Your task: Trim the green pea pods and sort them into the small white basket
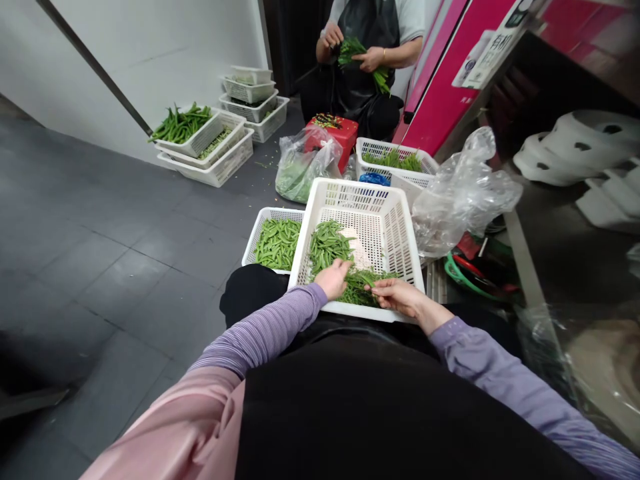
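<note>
On my lap rests a white slotted plastic basket [411, 250]. Flat green pea pods [327, 243] are heaped in its left half, and a finer, stringy green pile [357, 292] lies at the near side. My left hand [334, 279] is over the near edge of the pods, fingers bent together; what they hold is too small to make out. To its right, my right hand [400, 297] pinches a thin green pod at the edge of the stringy pile. A pale pinkish patch [356, 247] shows on the basket floor.
A lower white basket [249, 243] of pods stands left. Ahead are a clear bag [295, 177], a red container [345, 143] and a basket of greens [430, 162]. Another person [367, 60] holds green stalks. Stacked baskets [215, 173] line the wall; a plastic bag [465, 193] sits right.
</note>
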`<state>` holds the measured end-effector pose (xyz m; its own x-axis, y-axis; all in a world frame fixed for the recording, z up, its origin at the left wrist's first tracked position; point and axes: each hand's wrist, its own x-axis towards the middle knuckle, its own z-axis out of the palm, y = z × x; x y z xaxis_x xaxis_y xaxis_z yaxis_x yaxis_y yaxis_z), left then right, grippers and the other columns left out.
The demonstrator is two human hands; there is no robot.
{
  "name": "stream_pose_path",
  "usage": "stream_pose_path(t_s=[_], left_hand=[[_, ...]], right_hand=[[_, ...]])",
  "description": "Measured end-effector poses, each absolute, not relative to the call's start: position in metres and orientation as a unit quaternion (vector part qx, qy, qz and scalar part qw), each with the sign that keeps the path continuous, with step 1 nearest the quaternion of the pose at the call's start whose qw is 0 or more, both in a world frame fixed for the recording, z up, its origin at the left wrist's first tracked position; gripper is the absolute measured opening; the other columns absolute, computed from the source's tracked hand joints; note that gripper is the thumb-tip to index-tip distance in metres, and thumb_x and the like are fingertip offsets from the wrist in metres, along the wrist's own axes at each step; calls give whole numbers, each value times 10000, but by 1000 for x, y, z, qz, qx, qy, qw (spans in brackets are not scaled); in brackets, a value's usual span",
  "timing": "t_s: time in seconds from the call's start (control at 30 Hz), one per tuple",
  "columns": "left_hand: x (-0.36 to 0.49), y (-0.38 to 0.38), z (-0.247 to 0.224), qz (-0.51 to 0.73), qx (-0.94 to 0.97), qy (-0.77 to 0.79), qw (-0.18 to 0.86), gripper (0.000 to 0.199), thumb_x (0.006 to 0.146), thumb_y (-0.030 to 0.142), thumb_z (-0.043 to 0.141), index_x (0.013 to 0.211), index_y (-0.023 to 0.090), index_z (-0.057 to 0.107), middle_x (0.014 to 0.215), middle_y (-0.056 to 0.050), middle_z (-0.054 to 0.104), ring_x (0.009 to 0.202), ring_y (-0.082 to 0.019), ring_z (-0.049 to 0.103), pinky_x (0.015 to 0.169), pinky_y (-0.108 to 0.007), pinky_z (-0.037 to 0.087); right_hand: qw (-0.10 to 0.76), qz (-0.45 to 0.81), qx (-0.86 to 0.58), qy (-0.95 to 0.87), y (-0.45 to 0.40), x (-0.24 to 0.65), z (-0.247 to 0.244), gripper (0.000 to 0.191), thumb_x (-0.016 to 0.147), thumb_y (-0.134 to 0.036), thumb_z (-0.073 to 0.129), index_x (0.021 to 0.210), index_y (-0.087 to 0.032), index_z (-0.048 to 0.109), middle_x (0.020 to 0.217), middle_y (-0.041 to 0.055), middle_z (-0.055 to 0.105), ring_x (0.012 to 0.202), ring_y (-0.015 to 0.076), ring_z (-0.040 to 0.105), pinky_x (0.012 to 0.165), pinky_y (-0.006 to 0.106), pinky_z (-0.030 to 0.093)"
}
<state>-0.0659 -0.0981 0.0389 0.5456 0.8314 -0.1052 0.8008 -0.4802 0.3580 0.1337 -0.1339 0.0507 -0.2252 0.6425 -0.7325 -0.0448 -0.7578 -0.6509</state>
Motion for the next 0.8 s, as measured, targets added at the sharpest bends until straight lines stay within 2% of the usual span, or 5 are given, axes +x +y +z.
stream_pose_path(t_s=[0.13, 0.33, 0.5, 0.67, 0.8], left_hand=[[-56, -105, 38, 29, 914, 384, 130, 302, 864, 277, 357, 1095, 187, 529, 1039, -89, 542, 930, -189, 558, 726, -280, 453], [-62, -96, 33, -66, 920, 354, 155, 245, 820, 234, 409, 833, 137, 634, 858, -117, 623, 763, -196, 604, 669, -297, 452], [-66, -98, 33, -27, 897, 377, 229, 255, 792, 280, 437, 735, 136, 639, 744, -99, 632, 699, -196, 595, 638, -295, 442], [-69, -93, 31, 146, 722, 452, 503, 351, 850, 336, 340, 810, 126, 618, 606, -18, 568, 484, -83, 494, 507, -201, 414], [-68, -92, 25, 101, 702, 511, 486, 322, 830, 300, 365, 815, 125, 635, 633, -32, 582, 526, -94, 518, 557, -218, 445]], right_hand=[[128, 644, -616, -434, -126, 130, 50, 138, 740, -121, 553, 850, -111, 635, 550, -7, 532, 449, 69, 474, 498, 206, 443], [0, 89, -577, -812, -124, 116, 63, 382, 754, -136, 520, 1135, -155, 552, 1139, 153, 548, 1043, 259, 479, 872, 389, 353], [-45, 163, -466, -869, -125, 100, 46, 186, 815, -249, 488, 818, -159, 651, 764, 95, 658, 796, 203, 577, 835, 363, 363], [275, 473, -556, -626, -120, 87, 27, 222, 796, -347, 493, 754, -173, 626, 679, 31, 648, 610, 140, 589, 651, 272, 451], [505, 545, -575, -343, -88, 96, 23, 198, 709, -357, 565, 748, -164, 584, 673, 16, 628, 595, 125, 588, 628, 272, 479]])
